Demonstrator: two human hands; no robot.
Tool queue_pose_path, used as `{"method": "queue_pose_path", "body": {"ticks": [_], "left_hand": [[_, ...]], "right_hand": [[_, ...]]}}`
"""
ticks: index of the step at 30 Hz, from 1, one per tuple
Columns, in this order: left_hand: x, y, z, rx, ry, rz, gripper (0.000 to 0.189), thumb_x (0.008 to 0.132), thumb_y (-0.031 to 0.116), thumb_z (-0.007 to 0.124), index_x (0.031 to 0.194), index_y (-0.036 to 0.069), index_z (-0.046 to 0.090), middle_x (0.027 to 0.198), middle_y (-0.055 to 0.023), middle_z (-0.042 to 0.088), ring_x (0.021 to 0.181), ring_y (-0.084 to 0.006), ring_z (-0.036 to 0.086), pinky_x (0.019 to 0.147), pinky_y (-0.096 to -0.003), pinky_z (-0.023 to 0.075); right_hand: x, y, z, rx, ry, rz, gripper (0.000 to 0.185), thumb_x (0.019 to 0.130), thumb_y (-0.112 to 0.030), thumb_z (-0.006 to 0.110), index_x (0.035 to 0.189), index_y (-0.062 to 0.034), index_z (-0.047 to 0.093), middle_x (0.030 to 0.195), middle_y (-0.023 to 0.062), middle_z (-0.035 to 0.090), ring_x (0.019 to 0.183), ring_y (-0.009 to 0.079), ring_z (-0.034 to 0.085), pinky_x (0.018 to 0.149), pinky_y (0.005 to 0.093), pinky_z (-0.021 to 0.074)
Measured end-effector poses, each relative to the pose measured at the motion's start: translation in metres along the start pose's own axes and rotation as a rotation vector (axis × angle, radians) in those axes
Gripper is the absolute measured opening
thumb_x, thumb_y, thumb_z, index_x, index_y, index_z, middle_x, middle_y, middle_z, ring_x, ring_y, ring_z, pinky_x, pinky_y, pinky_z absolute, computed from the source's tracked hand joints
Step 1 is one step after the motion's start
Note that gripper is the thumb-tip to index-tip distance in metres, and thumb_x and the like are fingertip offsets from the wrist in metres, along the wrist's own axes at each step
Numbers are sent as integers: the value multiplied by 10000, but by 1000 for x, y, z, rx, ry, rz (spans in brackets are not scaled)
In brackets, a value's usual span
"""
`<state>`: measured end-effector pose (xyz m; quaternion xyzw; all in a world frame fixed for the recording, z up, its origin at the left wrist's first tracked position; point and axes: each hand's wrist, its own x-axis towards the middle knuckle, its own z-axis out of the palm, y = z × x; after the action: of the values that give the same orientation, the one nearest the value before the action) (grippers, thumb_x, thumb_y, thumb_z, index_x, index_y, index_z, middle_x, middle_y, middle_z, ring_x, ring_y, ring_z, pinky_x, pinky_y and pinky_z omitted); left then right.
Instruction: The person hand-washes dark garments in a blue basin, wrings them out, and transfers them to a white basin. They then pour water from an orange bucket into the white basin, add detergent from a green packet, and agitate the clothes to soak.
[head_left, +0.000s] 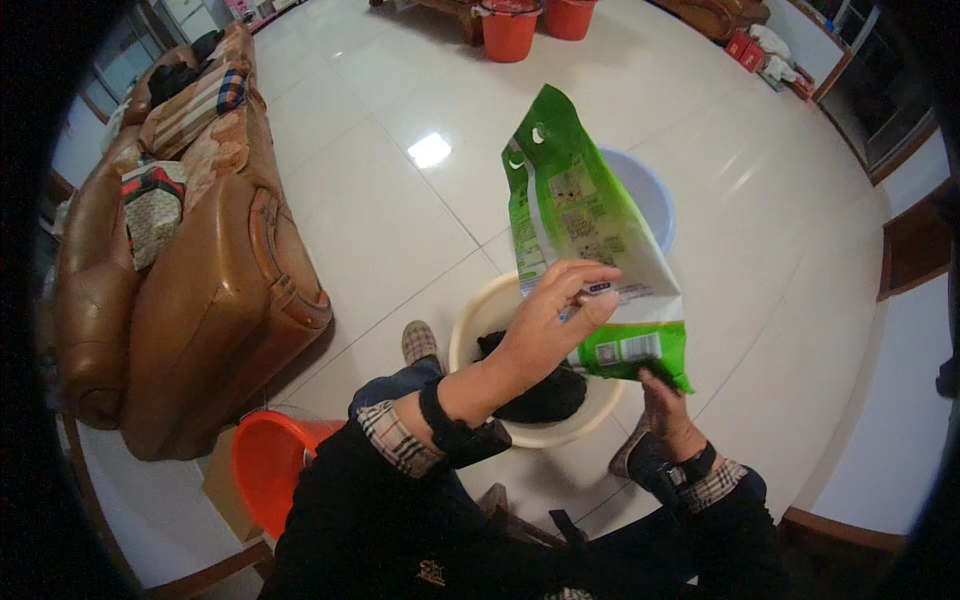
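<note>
A green and white plastic packet (637, 262) with printed writing and codes is held tilted above the cream basin (469, 322). My right hand (667, 409) grips its lower edge, with the thumb on the near face. In front of the packet's middle is my left hand (551, 319), its thumb and fingers curled towards each other. Whether they pinch the packet or something small cannot be made out. Dark cloth (551, 397) lies in the basin, partly hidden by my left forearm. Behind the packet stands a pale blue basin (649, 191), mostly covered from view.
A brown leather sofa (202, 322) runs along the left. Beside my left arm stands an orange bucket (262, 457), with a cardboard box (225, 480) behind it. Two red buckets (510, 34) (570, 19) are at the far side. My shoes flank the cream basin.
</note>
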<state>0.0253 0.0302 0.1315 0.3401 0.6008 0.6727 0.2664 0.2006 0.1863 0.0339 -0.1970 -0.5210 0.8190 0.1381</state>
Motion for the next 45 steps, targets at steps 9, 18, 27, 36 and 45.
{"method": "queue_pose_path", "body": {"ticks": [9, 18, 27, 36, 45], "left_hand": [[3, -26, -19, 173, 364, -56, 179, 946, 136, 570, 1001, -18, 643, 1095, -73, 543, 930, -149, 606, 870, -275, 484], [1, -33, -19, -67, 540, -306, 410, 880, 255, 640, 1182, 38, 466, 1057, -46, 549, 958, -137, 523, 890, -288, 386], [-9, -48, -19, -333, -65, -576, 621, 908, 452, 592, 1341, 47, 406, 1213, -83, 551, 1102, -162, 515, 938, -325, 368], [-6, -42, 1, -400, -97, -510, 592, 882, 416, 653, 1288, 33, 454, 1193, -104, 560, 1080, -210, 558, 909, -361, 483], [-7, -38, 11, -323, -25, -408, 511, 875, 278, 674, 1260, 21, 457, 1186, -99, 578, 1034, -156, 570, 848, -297, 481]], "right_hand": [[9, -27, -19, 304, 49, 88, 449, 817, -175, 599, 1246, -66, 525, 1223, 65, 571, 1154, 236, 528, 1021, 401, 391], [23, -39, -31, 487, 98, 98, 471, 784, -207, 573, 1232, -65, 538, 1210, 75, 599, 1112, 246, 569, 988, 413, 435], [31, -19, -25, 726, 132, 121, 510, 843, -254, 516, 1311, -54, 482, 1326, 100, 546, 1218, 264, 524, 1064, 445, 383], [27, -25, -9, 630, 94, 262, 656, 940, -518, 439, 1420, -82, 339, 1396, 142, 464, 1258, 282, 491, 1039, 461, 422], [25, -23, -1, 613, 80, 256, 701, 918, -537, 516, 1432, -107, 311, 1406, 143, 439, 1272, 281, 477, 1021, 451, 458]]}}
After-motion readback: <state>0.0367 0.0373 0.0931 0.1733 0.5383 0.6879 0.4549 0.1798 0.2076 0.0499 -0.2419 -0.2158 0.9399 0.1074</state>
